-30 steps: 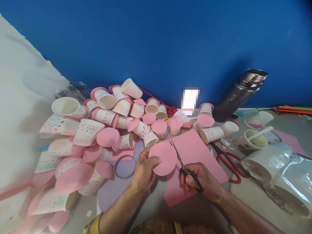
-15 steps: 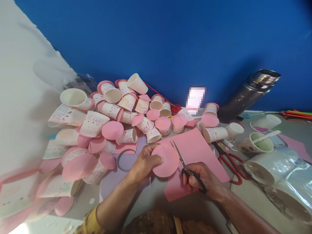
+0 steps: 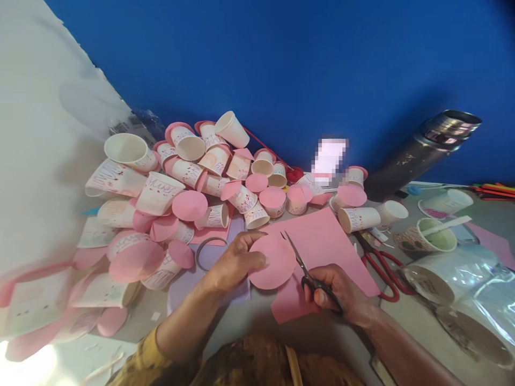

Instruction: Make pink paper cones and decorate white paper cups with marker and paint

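Note:
Pinched between the thumb and fingers of my left hand (image 3: 237,261) is a pink paper circle (image 3: 272,262), its face turned up toward me. My right hand (image 3: 332,289) grips black-handled scissors (image 3: 304,268) by their loops. The scissor blades lie along the circle's right edge with their tips slightly apart; whether they touch the paper I cannot tell. Beneath both hands lies a larger pink paper sheet (image 3: 328,244), with a lilac sheet (image 3: 187,292) under my left forearm. A grey ring, perhaps a tape roll (image 3: 209,253), rests beside my left hand.
Decorated paper cups (image 3: 159,193) with pink discs are heaped at the left and back. Red-handled scissors (image 3: 388,276) lie right of my right hand, near clear plastic-wrapped cups (image 3: 442,279). A dark flask (image 3: 422,150) leans by the blue wall (image 3: 261,64). A pixelated bright patch (image 3: 330,161) stands behind.
The view has shifted slightly. Both hands keep their holds, and the paper circle and scissors stay close together. The scissors look a little less upright.

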`<action>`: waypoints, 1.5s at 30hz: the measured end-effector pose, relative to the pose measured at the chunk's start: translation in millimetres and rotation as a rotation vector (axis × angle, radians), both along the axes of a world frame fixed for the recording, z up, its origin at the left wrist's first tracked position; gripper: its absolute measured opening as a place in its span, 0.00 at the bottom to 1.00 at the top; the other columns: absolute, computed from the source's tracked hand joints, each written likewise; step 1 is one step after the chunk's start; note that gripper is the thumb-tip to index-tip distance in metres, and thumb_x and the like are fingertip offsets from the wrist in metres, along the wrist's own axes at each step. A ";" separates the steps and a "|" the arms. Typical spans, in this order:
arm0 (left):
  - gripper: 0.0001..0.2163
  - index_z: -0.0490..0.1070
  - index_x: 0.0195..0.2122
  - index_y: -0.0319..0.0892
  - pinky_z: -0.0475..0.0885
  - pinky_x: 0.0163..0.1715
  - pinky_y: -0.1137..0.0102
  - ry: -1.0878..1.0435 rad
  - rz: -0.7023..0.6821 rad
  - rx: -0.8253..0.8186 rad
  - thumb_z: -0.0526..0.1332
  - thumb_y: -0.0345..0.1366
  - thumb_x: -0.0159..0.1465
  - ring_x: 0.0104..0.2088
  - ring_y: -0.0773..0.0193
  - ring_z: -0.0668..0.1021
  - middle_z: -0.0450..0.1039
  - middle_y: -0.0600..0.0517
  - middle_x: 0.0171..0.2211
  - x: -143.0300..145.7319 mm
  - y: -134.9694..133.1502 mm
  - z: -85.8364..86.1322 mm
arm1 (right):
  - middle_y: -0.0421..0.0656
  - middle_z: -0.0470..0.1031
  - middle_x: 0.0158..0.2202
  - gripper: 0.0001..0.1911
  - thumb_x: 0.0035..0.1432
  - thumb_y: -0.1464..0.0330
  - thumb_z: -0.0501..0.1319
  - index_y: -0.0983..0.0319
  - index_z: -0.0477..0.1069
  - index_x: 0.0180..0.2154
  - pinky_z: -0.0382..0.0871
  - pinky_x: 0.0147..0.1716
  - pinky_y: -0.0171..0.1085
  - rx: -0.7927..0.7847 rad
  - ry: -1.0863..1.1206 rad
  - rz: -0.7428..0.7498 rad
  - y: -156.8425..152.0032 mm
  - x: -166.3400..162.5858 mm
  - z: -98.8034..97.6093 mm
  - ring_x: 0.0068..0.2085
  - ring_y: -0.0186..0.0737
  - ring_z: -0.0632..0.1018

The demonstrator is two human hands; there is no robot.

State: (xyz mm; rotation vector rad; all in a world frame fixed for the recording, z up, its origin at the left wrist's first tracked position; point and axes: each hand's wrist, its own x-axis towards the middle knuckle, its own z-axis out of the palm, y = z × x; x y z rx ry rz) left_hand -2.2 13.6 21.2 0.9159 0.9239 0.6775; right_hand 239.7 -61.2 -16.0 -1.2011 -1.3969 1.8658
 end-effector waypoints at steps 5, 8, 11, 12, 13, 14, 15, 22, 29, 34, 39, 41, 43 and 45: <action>0.10 0.78 0.28 0.40 0.63 0.23 0.72 0.018 -0.013 0.014 0.69 0.33 0.42 0.23 0.67 0.70 0.71 0.54 0.23 -2.8 0.6 4.0 | 0.40 0.71 0.20 0.40 0.44 0.30 0.66 0.62 0.70 0.26 0.56 0.26 0.34 -0.027 -0.018 0.006 0.6 -0.9 1.9 0.24 0.34 0.68; 0.10 0.79 0.28 0.40 0.64 0.23 0.71 0.011 0.002 0.021 0.70 0.33 0.43 0.23 0.65 0.71 0.72 0.53 0.23 -3.7 0.1 6.2 | 0.40 0.70 0.20 0.40 0.43 0.30 0.66 0.62 0.69 0.26 0.56 0.26 0.34 -0.054 -0.001 0.015 0.7 -1.4 3.1 0.24 0.35 0.68; 0.07 0.79 0.26 0.40 0.64 0.23 0.71 -0.016 -0.039 0.042 0.69 0.33 0.44 0.23 0.64 0.72 0.75 0.51 0.24 -4.3 -0.4 6.6 | 0.40 0.71 0.21 0.40 0.42 0.30 0.66 0.62 0.70 0.27 0.56 0.26 0.35 -0.059 0.015 0.023 0.6 -1.5 3.7 0.25 0.35 0.68; 0.07 0.80 0.26 0.40 0.63 0.23 0.71 -0.022 -0.043 0.046 0.69 0.33 0.44 0.23 0.64 0.72 0.75 0.51 0.24 -4.4 -0.5 6.6 | 0.40 0.71 0.21 0.40 0.42 0.30 0.66 0.62 0.71 0.27 0.56 0.27 0.35 -0.055 0.017 0.025 0.6 -1.5 3.7 0.25 0.35 0.69; 0.07 0.80 0.27 0.40 0.63 0.23 0.71 -0.025 -0.041 0.048 0.69 0.33 0.44 0.23 0.64 0.72 0.75 0.51 0.24 -4.4 -0.6 6.5 | 0.40 0.71 0.21 0.40 0.42 0.30 0.66 0.62 0.71 0.27 0.56 0.27 0.35 -0.054 0.017 0.026 0.6 -1.5 3.7 0.25 0.36 0.69; 0.07 0.80 0.27 0.40 0.63 0.23 0.72 -0.025 -0.037 0.048 0.69 0.33 0.45 0.23 0.64 0.72 0.75 0.51 0.24 -4.4 -0.6 6.5 | 0.40 0.71 0.21 0.40 0.42 0.30 0.66 0.62 0.71 0.27 0.56 0.27 0.35 -0.054 0.015 0.024 0.6 -1.5 3.8 0.25 0.35 0.69; 0.07 0.80 0.27 0.40 0.63 0.23 0.72 -0.023 -0.035 0.046 0.69 0.33 0.44 0.23 0.65 0.72 0.75 0.51 0.24 -4.3 -0.6 6.7 | 0.40 0.71 0.21 0.40 0.42 0.30 0.66 0.63 0.71 0.27 0.56 0.27 0.35 -0.056 0.012 0.021 0.6 -1.5 4.1 0.25 0.35 0.69; 0.07 0.81 0.26 0.40 0.64 0.23 0.72 -0.017 -0.044 0.047 0.69 0.33 0.44 0.22 0.65 0.72 0.75 0.51 0.23 -4.8 0.7 8.5 | 0.40 0.71 0.20 0.39 0.44 0.31 0.67 0.62 0.70 0.25 0.55 0.25 0.34 -0.038 -0.015 0.015 0.9 -1.8 6.8 0.24 0.34 0.67; 0.09 0.81 0.27 0.40 0.67 0.24 0.72 -0.031 -0.037 0.002 0.69 0.33 0.43 0.24 0.63 0.74 0.77 0.50 0.25 -6.1 0.5 9.3 | 0.38 0.68 0.18 0.39 0.40 0.30 0.68 0.62 0.69 0.23 0.54 0.23 0.34 -0.079 -0.015 -0.021 -0.4 -1.6 0.6 0.21 0.33 0.66; 0.11 0.82 0.28 0.39 0.67 0.23 0.72 -0.032 -0.081 -0.070 0.70 0.33 0.42 0.24 0.62 0.75 0.77 0.49 0.24 -6.7 0.8 8.1 | 0.40 0.71 0.20 0.40 0.44 0.30 0.65 0.63 0.72 0.27 0.58 0.25 0.35 -0.034 0.050 -0.015 -0.5 -1.8 0.7 0.24 0.35 0.68; 0.10 0.82 0.28 0.38 0.66 0.23 0.74 -0.058 -0.202 -0.097 0.70 0.34 0.43 0.24 0.65 0.73 0.75 0.50 0.23 -1.7 -0.1 2.1 | 0.41 0.71 0.25 0.39 0.42 0.33 0.70 0.63 0.75 0.33 0.60 0.26 0.35 0.048 0.057 -0.241 1.0 -3.8 5.9 0.27 0.35 0.67; 0.10 0.82 0.28 0.37 0.65 0.23 0.74 -0.021 -0.251 -0.066 0.70 0.34 0.44 0.24 0.65 0.72 0.74 0.51 0.23 0.5 -1.0 -0.6 | 0.39 0.68 0.26 0.37 0.41 0.36 0.73 0.63 0.75 0.34 0.58 0.25 0.34 0.045 0.046 -0.279 1.6 -6.5 8.3 0.26 0.33 0.64; 0.09 0.82 0.29 0.37 0.64 0.24 0.74 0.013 -0.308 -0.042 0.71 0.35 0.46 0.25 0.66 0.71 0.74 0.51 0.24 3.1 -2.5 -3.3 | 0.37 0.65 0.25 0.33 0.42 0.41 0.74 0.62 0.73 0.33 0.57 0.24 0.34 0.041 0.029 -0.294 1.9 -10.7 9.7 0.26 0.32 0.62; 0.10 0.81 0.30 0.37 0.66 0.26 0.74 0.018 -0.312 -0.027 0.72 0.35 0.47 0.26 0.66 0.72 0.75 0.51 0.25 7.6 -5.2 -6.1 | 0.35 0.61 0.23 0.28 0.43 0.45 0.75 0.61 0.68 0.27 0.56 0.24 0.33 0.059 -0.006 -0.337 2.0 -15.9 10.0 0.25 0.31 0.59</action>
